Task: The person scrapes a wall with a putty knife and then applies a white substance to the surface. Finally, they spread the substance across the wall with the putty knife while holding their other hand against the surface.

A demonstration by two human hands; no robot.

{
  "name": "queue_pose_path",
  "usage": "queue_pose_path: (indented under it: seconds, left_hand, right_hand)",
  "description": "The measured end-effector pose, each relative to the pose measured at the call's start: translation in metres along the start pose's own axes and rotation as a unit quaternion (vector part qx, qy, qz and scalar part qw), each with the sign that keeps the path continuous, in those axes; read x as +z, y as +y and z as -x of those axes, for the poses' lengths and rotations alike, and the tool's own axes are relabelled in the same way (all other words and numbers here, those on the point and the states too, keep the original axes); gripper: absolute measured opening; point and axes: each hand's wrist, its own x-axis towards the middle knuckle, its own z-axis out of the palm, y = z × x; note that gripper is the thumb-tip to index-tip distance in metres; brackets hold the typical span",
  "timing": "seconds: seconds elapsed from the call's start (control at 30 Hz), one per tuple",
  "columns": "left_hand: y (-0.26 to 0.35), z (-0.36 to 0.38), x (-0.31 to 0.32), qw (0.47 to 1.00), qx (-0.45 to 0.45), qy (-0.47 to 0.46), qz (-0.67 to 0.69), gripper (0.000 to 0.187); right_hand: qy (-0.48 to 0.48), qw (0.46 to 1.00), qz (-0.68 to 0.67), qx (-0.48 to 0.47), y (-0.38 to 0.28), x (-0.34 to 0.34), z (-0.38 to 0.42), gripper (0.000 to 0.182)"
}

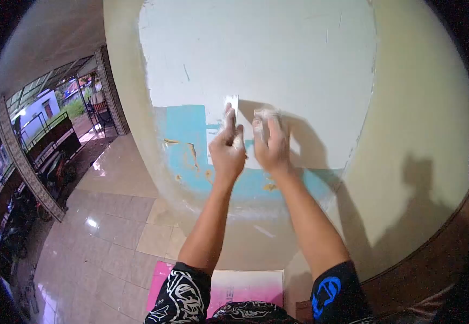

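In front of a wall, my left hand (228, 148) is closed round a narrow scraper (234, 102), its blade upright near the white plaster. Just to the right, my right hand (271, 141) is raised with white paste on its fingertips; it grips something pale at the top that I cannot make out clearly. Smooth white plaster (267, 54) covers the upper part of the patch. Below and left of my hands shows a turquoise area (186, 127) with brown cracks and stains. Both hands are smeared white.
Beige wall (418, 97) surrounds the patch. Down in front of me lies a pink and white box or board (245, 283). Tiled floor (105, 216) stretches left towards a pillar (29, 162), a railing and parked motorbikes. Dark brown trim (429, 259) runs along the lower right.
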Motion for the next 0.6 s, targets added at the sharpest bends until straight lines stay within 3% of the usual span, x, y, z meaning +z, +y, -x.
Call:
queue_pose_path:
  seconds: [0.03,0.07,0.13,0.17,0.27,0.33,0.4,0.43,0.47,0.5,0.53,0.6]
  left_hand:
    - [-0.006,0.007,0.006,0.994,-0.004,0.005,0.108,0.045]
    - [-0.019,0.009,0.011,0.996,0.007,0.018,0.09,0.048]
    - [-0.013,0.017,0.023,0.969,-0.091,0.046,0.227,0.051]
    - [-0.01,0.024,0.021,0.961,-0.126,0.012,0.245,0.052]
    - [-0.002,0.033,0.027,0.919,-0.176,0.028,0.351,0.049]
    - [-0.017,0.032,0.027,0.908,-0.178,-0.028,0.378,0.049]
    - [-0.028,0.03,0.024,0.927,-0.179,-0.041,0.326,0.047]
    - [-0.029,0.025,0.012,0.987,-0.036,-0.091,0.124,0.048]
    - [-0.03,0.018,-0.001,0.981,0.11,-0.134,-0.087,0.049]
    - [-0.039,0.002,-0.017,0.965,0.22,-0.096,-0.108,0.051]
    - [-0.028,-0.01,-0.036,0.933,0.245,-0.078,-0.25,0.051]
    - [-0.019,-0.039,-0.07,0.835,0.291,-0.026,-0.467,0.057]
  right_hand:
    - [-0.051,0.987,-0.11,0.105,-0.013,-0.005,0.013,0.023]
    - [-0.101,0.948,-0.218,0.21,-0.025,-0.008,0.026,0.024]
    - [-0.074,0.949,-0.223,0.21,-0.032,-0.005,0.044,0.026]
    - [-0.044,0.95,-0.227,0.21,-0.034,-0.004,0.051,0.027]
    - [-0.102,0.936,-0.212,0.262,-0.032,-0.014,0.059,0.031]
    - [-0.105,0.923,-0.247,0.274,-0.042,-0.026,0.058,0.037]
    - [-0.114,0.918,-0.206,0.32,-0.058,-0.043,0.053,0.048]
    - [-0.084,0.957,-0.146,0.238,-0.045,-0.04,0.059,0.057]
    - [-0.085,0.957,-0.144,0.235,-0.03,-0.042,0.063,0.057]
    - [-0.157,0.954,-0.058,0.25,-0.015,-0.044,0.066,0.056]
    - [-0.227,0.937,0.027,0.264,-0.008,-0.046,0.067,0.055]
    - [-0.236,0.93,0.053,0.278,-0.02,-0.05,0.063,0.061]
